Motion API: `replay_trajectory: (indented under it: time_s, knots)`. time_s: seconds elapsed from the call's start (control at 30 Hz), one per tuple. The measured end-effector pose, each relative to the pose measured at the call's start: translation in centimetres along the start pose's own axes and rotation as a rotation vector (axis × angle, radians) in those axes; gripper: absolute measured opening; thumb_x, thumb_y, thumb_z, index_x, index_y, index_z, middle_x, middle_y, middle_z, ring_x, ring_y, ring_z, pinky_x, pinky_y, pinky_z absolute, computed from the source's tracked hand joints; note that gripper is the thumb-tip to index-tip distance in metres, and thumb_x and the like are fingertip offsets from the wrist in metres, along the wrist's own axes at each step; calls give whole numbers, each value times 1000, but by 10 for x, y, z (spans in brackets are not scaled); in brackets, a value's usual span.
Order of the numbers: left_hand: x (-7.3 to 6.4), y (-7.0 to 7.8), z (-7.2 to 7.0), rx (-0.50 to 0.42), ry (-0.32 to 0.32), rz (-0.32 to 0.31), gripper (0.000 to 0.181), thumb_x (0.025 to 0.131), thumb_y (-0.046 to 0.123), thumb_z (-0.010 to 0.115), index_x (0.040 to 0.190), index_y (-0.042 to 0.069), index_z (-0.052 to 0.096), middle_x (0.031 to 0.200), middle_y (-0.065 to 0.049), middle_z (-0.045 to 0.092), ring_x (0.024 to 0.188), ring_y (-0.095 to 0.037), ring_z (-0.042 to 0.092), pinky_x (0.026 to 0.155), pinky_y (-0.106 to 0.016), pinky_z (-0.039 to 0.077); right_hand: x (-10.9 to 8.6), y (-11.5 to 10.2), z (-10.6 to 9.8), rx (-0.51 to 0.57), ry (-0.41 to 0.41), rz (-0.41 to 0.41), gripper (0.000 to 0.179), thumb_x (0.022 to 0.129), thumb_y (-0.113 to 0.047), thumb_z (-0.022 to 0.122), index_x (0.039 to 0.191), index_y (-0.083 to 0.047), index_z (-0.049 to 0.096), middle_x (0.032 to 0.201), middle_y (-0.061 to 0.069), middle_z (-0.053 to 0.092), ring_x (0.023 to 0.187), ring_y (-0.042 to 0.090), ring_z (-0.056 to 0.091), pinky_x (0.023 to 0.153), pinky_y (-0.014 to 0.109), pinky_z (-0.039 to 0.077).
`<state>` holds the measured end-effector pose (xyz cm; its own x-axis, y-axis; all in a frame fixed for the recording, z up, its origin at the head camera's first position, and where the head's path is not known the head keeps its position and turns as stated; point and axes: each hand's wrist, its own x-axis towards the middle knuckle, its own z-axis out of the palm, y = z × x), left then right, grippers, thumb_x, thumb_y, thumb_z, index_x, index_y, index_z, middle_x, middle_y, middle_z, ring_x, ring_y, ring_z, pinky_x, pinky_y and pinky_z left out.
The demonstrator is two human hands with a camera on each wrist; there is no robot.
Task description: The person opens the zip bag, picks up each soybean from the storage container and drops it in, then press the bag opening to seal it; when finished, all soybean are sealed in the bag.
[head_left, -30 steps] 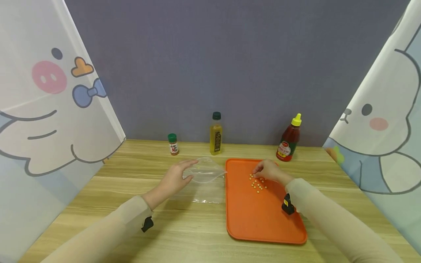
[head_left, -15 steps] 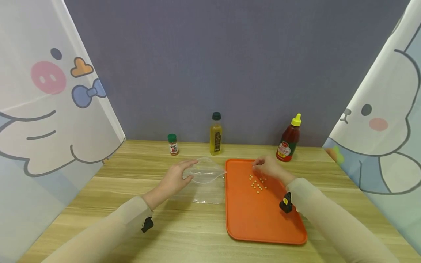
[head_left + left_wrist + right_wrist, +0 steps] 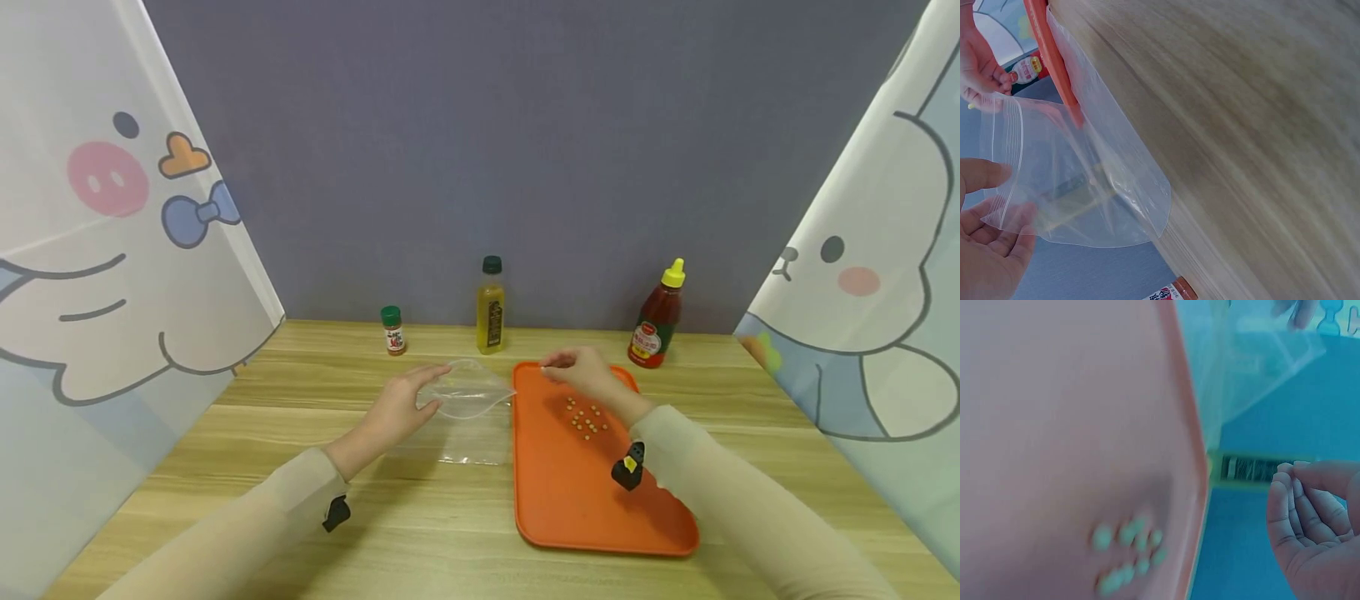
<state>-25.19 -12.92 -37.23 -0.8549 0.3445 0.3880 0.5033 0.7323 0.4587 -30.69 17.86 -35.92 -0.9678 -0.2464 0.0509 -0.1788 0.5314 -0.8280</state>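
My left hand [image 3: 397, 407] holds a clear zip-lock bag [image 3: 474, 433] by the left side of its mouth, which gapes in a lens shape. In the left wrist view the thumb and fingers spread around the bag's zip edge. My right hand [image 3: 588, 375] is above the far left part of an orange tray [image 3: 570, 508], its thumb and fingertips pinched together. A small pale speck shows at those fingertips, like the round yellow soybeans [image 3: 588, 423] scattered on the tray; the fingers mostly hide it.
Behind the bag stand a green-capped spice jar [image 3: 393, 332] and a bottle of yellow oil [image 3: 491, 308]. A red sauce bottle [image 3: 656, 321] with a yellow cap stands behind the tray at the right. A grey panel [image 3: 480, 167] closes off the table's far edge.
My right hand has lifted from the soybeans and moved left toward the bag, fingertips still pinched. The left hand and bag have stayed in place.
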Motion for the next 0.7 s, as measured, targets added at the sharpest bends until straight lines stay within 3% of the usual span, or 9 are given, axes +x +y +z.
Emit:
replay_trajectory:
  time_s: [0.2, 0.43, 0.7]
  knots:
    - [0, 1, -1, -1, -5, 9, 56, 84, 4, 73, 136, 10, 55, 136, -14, 58, 121, -33, 58, 100, -47, 51, -1, -19, 14, 42, -21, -35, 21, 90, -16, 69, 108, -5, 71, 102, 9, 72, 94, 21, 66, 90, 49, 54]
    - [0, 1, -2, -6, 4, 21, 56, 84, 4, 73, 136, 9, 55, 135, -15, 58, 120, -34, 58, 98, -47, 52, 2, -35, 27, 33, -18, -116, 17, 88, -12, 70, 104, -4, 73, 95, 8, 72, 82, 12, 63, 77, 36, 57]
    - [-1, 3, 0, -14, 17, 31, 56, 82, 3, 74, 135, 7, 56, 134, -15, 60, 120, -34, 58, 100, -47, 51, 4, -48, 41, 41, -21, -153, 16, 87, -10, 71, 102, -4, 74, 89, 6, 73, 75, 10, 61, 64, 23, 50]
